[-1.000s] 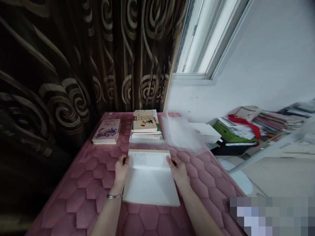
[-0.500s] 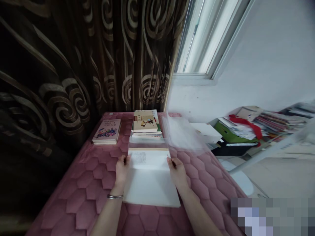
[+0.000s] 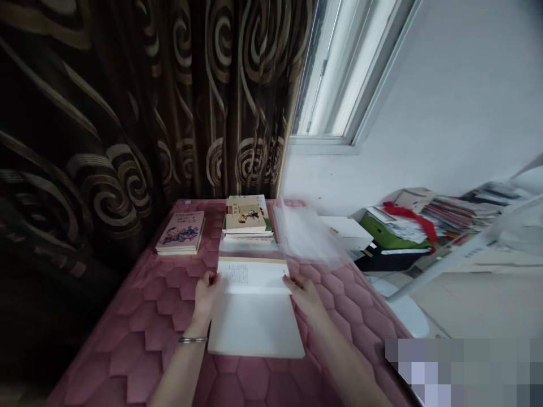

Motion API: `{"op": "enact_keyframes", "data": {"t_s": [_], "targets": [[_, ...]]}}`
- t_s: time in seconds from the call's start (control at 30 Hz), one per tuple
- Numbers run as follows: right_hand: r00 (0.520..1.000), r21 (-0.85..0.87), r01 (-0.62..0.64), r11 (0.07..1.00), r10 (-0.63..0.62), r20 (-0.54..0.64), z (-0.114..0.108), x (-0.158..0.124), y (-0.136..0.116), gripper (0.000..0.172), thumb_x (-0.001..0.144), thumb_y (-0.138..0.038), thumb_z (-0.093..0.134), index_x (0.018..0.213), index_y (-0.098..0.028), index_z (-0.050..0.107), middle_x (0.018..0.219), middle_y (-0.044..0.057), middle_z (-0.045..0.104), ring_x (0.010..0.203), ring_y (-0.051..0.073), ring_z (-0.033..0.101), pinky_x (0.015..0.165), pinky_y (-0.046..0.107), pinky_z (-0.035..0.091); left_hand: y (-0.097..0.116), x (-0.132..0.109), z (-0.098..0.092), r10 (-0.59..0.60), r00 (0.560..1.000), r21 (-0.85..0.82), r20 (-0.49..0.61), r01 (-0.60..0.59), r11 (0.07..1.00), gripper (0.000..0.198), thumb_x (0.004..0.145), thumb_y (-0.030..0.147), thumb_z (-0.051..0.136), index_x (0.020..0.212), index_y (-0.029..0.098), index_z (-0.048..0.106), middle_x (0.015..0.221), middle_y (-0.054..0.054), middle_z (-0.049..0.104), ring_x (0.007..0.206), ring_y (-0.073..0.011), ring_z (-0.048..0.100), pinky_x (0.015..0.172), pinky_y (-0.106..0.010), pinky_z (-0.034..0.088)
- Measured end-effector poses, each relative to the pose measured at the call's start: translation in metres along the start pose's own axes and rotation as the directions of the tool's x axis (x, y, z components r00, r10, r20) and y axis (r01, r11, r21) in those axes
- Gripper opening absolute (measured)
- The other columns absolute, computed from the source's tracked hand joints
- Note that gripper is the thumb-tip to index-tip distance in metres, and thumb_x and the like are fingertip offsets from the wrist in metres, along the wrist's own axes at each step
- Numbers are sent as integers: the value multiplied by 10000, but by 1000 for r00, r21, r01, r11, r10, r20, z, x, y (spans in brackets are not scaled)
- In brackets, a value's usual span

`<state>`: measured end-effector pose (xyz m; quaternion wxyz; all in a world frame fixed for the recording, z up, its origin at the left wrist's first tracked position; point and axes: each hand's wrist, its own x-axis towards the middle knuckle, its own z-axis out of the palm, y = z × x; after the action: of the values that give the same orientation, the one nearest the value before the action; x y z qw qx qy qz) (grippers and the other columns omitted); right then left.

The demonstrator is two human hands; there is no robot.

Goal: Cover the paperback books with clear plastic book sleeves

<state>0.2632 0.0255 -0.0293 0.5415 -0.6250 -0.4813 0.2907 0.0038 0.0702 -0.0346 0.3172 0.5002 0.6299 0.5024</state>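
Note:
An open book (image 3: 257,328) lies in front of me, a blank white page nearest and a strip with small print on its far part. My left hand (image 3: 206,295) is closed on the left edge of that far part, thumb on top; a silver bangle circles the wrist. At the opposite edge my right hand (image 3: 306,295) pinches the book near its corner. Clear plastic film (image 3: 250,249) shows just past the book's far edge. The fingers under the book are hidden.
Further back are a stack of books (image 3: 246,217) and a pinkish book pile (image 3: 180,232). Clear plastic sheets (image 3: 307,237) lie to the right on the pink padded surface (image 3: 148,316). Beyond them are a white box (image 3: 350,230) and heaped papers. A dark curtain (image 3: 190,96) hangs behind.
The whole view has shifted slightly, so things sit a little further left. Both hands keep their hold on the book, which stays open in much the same place.

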Motion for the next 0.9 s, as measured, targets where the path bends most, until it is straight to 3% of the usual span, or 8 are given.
{"op": "enact_keyframes", "data": {"t_s": [0.07, 0.2, 0.47, 0.53, 0.7, 0.8, 0.9], "targets": [[999, -5, 33, 999, -33, 34, 1, -4, 2, 460, 702, -629, 587, 597, -181, 603, 604, 36, 609, 575, 183, 543, 523, 280, 395, 4, -1, 2, -3, 1000, 18, -29, 4, 1000, 177, 661, 330, 585, 556, 209, 508, 505, 27, 551, 532, -143, 522, 541, -239, 367], [992, -75, 112, 991, -116, -53, 7, -9, 8, 502, 742, -672, 529, 588, -196, 560, 583, 22, 565, 560, 169, 488, 526, 283, 368, 12, -11, 3, 4, 995, 32, -98, -1, 999, 141, 687, 282, 555, 579, 219, 490, 539, 15, 563, 553, -159, 542, 545, -252, 387], [985, -141, 119, 983, -135, -108, 18, -13, 14, 485, 819, -663, 437, 647, -214, 509, 581, 26, 542, 574, 188, 488, 539, 296, 361, 15, -27, 8, 7, 988, 1, -151, -7, 1000, 196, 729, 386, 526, 652, 207, 506, 594, -18, 592, 577, -182, 551, 547, -281, 414], [985, -123, 114, 986, -128, -113, 18, -12, 17, 481, 816, -659, 452, 663, -209, 520, 600, 29, 551, 582, 187, 491, 546, 296, 369, 12, -26, 4, 1, 994, -39, -110, -6, 999, 265, 732, 449, 545, 646, 202, 504, 568, 2, 567, 563, -164, 528, 531, -260, 403], [995, 0, 62, 998, -62, -77, 14, -16, 18, 461, 795, -647, 513, 723, -196, 572, 659, 34, 592, 613, 184, 517, 556, 284, 402, 4, -23, -15, 1, 983, -190, 186, 35, 981, 456, 707, 630, 587, 635, 194, 472, 564, 47, 492, 547, -113, 455, 513, -208, 359], [999, 31, -19, 999, 20, -36, 8, -19, 12, 486, 747, -677, 547, 652, -200, 562, 591, 15, 556, 572, 177, 505, 516, 273, 384, 3, -23, -19, 21, 979, -183, 202, 16, 983, 458, 694, 627, 607, 638, 188, 490, 576, 47, 484, 554, -107, 440, 523, -201, 354], [1000, 9, -18, 1000, 18, 17, 1, -20, 6, 511, 720, -687, 565, 557, -208, 493, 532, -14, 464, 534, 151, 436, 496, 260, 338, 1, -22, -17, 37, 986, -134, 161, -15, 991, 433, 706, 600, 594, 618, 190, 489, 553, 41, 493, 549, -114, 452, 527, -209, 360]]}}
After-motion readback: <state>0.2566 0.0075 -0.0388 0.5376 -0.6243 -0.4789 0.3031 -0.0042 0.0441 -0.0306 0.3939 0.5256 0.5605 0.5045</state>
